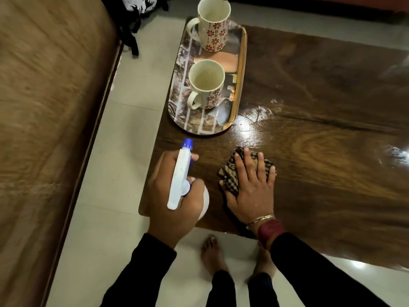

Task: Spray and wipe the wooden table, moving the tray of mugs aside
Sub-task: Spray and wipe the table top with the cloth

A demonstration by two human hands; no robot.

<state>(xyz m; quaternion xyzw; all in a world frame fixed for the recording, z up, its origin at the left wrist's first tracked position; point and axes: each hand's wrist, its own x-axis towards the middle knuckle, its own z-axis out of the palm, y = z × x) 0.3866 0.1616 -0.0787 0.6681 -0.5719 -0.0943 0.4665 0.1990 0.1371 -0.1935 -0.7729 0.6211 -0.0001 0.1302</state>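
A dark wooden table (pixel 309 89) fills the right half of the view, glossy with wet streaks near its middle. A patterned tray (pixel 183 111) sits along its left edge and carries two cream mugs with red flowers, one near (pixel 207 85) and one far (pixel 213 25). My left hand (pixel 170 196) grips a white spray bottle (pixel 180 176) with a blue nozzle over the table's near left corner. My right hand (pixel 252 187) lies flat, pressing a checked cloth (pixel 230 171) onto the wood just right of the bottle.
A brown bed or sofa (pixel 48 129) runs along the left, with a strip of pale floor tiles (pixel 124 129) between it and the table. My bare feet (pixel 212 253) stand at the table's near edge. A black-and-white bag (pixel 137 9) lies at the top.
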